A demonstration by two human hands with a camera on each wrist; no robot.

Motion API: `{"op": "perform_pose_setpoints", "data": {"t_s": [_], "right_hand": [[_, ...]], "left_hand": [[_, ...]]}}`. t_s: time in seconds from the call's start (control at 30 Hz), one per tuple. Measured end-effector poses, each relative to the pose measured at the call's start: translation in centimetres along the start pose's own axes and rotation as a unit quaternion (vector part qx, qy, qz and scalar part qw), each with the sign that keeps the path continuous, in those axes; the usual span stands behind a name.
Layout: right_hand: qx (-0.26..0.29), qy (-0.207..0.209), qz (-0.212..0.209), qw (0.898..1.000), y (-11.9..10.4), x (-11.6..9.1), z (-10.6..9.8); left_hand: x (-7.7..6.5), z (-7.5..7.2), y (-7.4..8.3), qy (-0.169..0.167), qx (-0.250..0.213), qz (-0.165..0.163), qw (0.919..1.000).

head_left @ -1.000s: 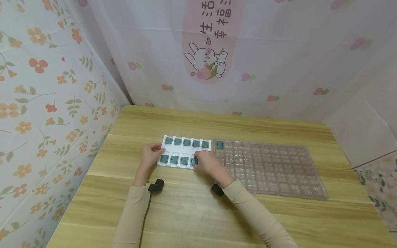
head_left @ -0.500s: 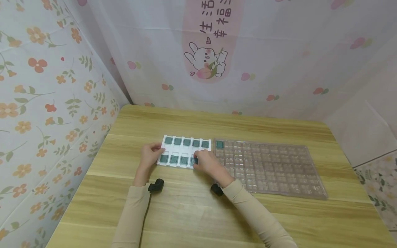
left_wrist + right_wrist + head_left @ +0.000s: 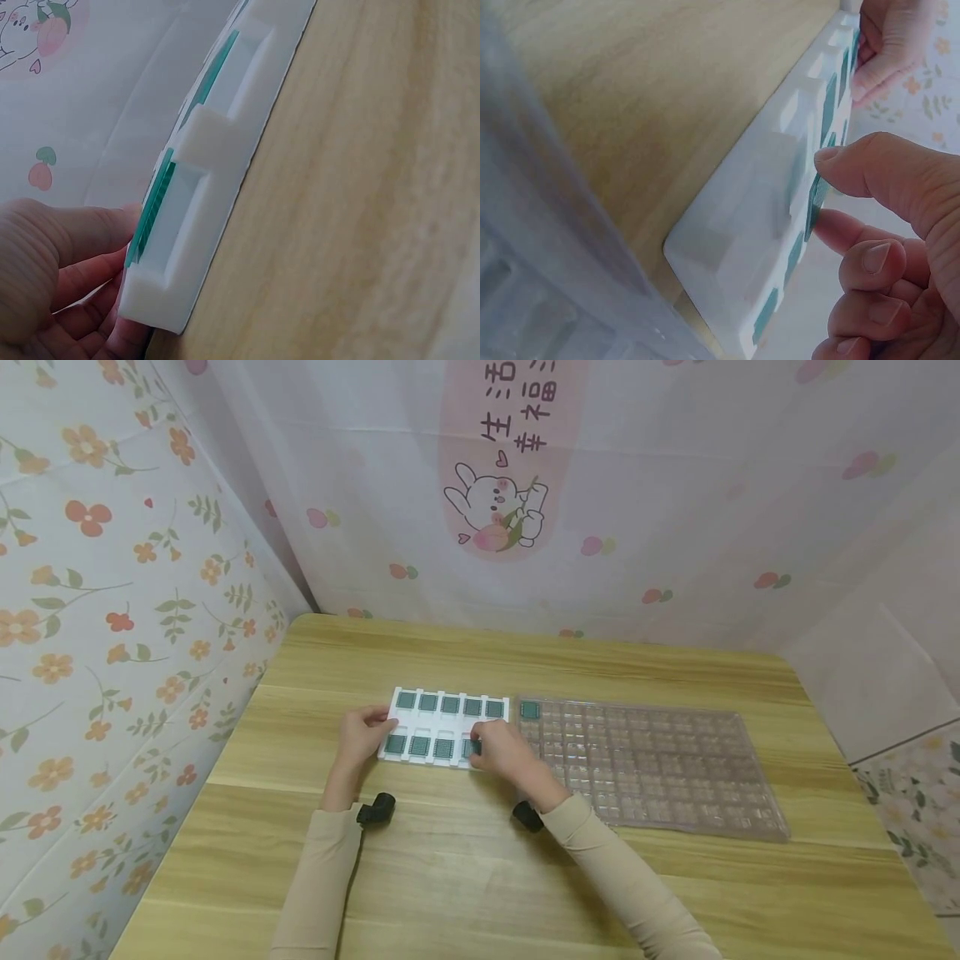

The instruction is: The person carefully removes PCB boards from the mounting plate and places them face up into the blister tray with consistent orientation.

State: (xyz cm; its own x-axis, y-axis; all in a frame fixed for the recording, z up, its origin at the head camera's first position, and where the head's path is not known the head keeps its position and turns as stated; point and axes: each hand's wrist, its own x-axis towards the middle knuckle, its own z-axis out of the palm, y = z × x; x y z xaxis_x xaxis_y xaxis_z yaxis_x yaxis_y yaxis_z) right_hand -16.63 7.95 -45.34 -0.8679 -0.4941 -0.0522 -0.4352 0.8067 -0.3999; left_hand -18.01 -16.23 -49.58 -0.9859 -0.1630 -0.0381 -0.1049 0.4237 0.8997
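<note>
Pinching a green chip [image 3: 816,205] with the right hand [image 3: 502,750], gripping a white tray [image 3: 438,722] with the left hand [image 3: 362,737]

Head view's lit soft and pretty even. Pale sheen midway on the yellow wood-grain table [image 3: 465,877], dim shadows hugging the long beige sleeves [image 3: 318,877], little glints by the near right corner of the clear plastic compartment tray [image 3: 675,768]. Right wrist cam's hazy: that tray's super blurry, and the flat white plastic tray [image 3: 720,255] looks soft too.
</note>
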Motion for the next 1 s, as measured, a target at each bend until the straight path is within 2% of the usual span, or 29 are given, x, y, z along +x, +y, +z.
{"op": "perform_pose_setpoints", "data": {"t_s": [1.0], "right_hand": [[0.025, 0.010, 0.031, 0.999, 1.9, -1.2, -3.2]], "left_hand": [[0.0, 0.0, -0.1, -0.001, 0.001, 0.004, 1.0000]]}}
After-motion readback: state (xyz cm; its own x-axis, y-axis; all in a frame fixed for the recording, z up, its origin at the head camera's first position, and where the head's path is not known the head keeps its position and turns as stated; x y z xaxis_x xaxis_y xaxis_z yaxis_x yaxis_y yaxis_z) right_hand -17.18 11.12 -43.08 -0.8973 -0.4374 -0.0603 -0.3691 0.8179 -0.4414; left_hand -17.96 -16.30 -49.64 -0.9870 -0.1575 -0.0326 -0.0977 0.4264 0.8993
